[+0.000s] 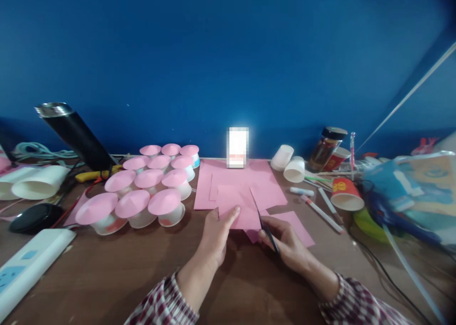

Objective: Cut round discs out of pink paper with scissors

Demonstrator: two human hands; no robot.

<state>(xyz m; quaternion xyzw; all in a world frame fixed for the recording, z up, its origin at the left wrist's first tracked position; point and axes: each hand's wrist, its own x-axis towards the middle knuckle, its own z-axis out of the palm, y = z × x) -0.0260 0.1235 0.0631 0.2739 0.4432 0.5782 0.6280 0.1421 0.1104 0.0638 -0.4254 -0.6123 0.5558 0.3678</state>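
My left hand (217,239) grips a piece of pink paper (235,199) by its near edge, thumb on top and fingers underneath. Closed around a pair of black scissors (269,237) is my right hand (285,242); the thin dark blade lies along the paper's right edge. Larger pink sheets (204,185) lie flat behind the held piece, and a loose pink piece (294,225) rests beside my right hand. To the left stand several paper cups (173,218), each topped with a shallow pink paper cone (164,201).
A bright pixelated patch (237,147) stands by the blue wall. On the left are a black flask (78,137), a power strip (32,268) and a black mouse (35,218). To the right lie white cups (294,169), markers (322,213), a red cup (347,194) and a jar (326,149).
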